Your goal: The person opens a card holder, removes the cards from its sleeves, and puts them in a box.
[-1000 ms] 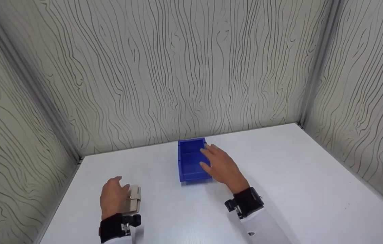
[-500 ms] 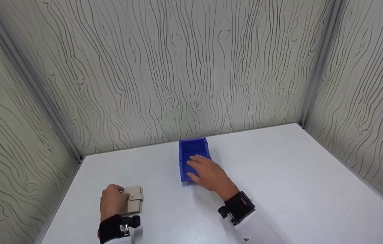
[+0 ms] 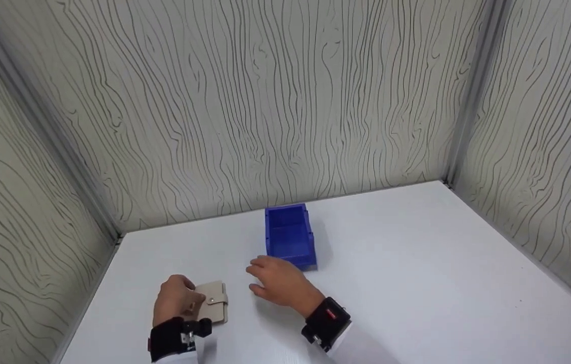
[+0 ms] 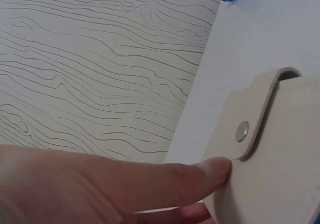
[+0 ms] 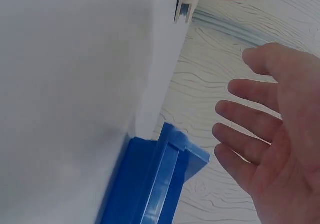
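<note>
Left hand (image 3: 173, 299): I pinch the beige snap-strap wallet (image 3: 214, 308).
Right hand (image 3: 281, 283): released, fingers relaxed.
Blue bin (image 3: 289, 239): just beyond my right hand.

Left hand (image 3: 170, 299) pinches; right hand (image 3: 282, 283) hovers (fingers (image 5: 245, 117) loosely spread).

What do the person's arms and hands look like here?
The left hand and right hand wear no gloves. The person wears a black left wristband and right wristband, each with a black fitting; the right one bears a small red label. Both sleeves are white.
</note>
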`<state>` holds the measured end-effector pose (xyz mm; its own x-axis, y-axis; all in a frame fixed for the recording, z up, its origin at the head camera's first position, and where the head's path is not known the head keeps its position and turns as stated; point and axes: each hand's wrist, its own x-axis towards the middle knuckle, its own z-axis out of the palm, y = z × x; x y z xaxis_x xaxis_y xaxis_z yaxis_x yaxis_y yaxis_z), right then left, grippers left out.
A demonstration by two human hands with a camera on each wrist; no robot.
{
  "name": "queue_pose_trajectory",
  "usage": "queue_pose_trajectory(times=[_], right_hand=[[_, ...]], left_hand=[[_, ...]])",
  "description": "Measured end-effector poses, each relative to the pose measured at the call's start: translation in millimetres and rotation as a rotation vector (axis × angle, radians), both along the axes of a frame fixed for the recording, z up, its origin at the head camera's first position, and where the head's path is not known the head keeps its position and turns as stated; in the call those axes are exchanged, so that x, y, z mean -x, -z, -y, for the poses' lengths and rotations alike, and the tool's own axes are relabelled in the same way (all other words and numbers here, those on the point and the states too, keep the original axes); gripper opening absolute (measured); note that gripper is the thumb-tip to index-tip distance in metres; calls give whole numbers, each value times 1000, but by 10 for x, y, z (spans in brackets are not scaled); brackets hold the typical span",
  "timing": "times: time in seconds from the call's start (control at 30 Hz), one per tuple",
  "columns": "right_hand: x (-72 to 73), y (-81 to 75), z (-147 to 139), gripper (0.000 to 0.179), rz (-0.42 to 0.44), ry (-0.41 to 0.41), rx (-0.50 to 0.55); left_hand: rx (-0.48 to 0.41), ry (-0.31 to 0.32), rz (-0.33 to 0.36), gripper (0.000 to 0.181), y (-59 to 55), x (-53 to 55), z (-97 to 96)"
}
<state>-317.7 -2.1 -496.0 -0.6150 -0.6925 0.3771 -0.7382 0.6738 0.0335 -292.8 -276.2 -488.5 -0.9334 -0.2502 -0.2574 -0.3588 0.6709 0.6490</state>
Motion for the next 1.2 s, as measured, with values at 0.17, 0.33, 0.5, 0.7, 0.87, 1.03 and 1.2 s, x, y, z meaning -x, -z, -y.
queue_pose_trajectory(times=[0.17,0.33,0.5,0.7,0.87,1.03,1.2], right_hand=[[-53,52,255,28,35,-21,-47],[-101,100,434,24,67,-47,-73],[-135,148,511,22,59,-138,-60],[-145,183,526,24,100,-196,-48],[-166,163,514,19,99,-171,-91],[-193,112,502,11,71,-112,-148],[-193,55,475,6,85,-43,-137]], left_hand=[[-31,36,56,37,-27,7,-55],[-41,72,71,35,-39,30,-111],[-70,97,61,33,-26,35,-122],[-94,119,60,31,5,26,-142],[-73,138,67,38,17,32,-174],[-46,179,75,33,22,38,-215],[-36,213,79,25,7,56,-295]])
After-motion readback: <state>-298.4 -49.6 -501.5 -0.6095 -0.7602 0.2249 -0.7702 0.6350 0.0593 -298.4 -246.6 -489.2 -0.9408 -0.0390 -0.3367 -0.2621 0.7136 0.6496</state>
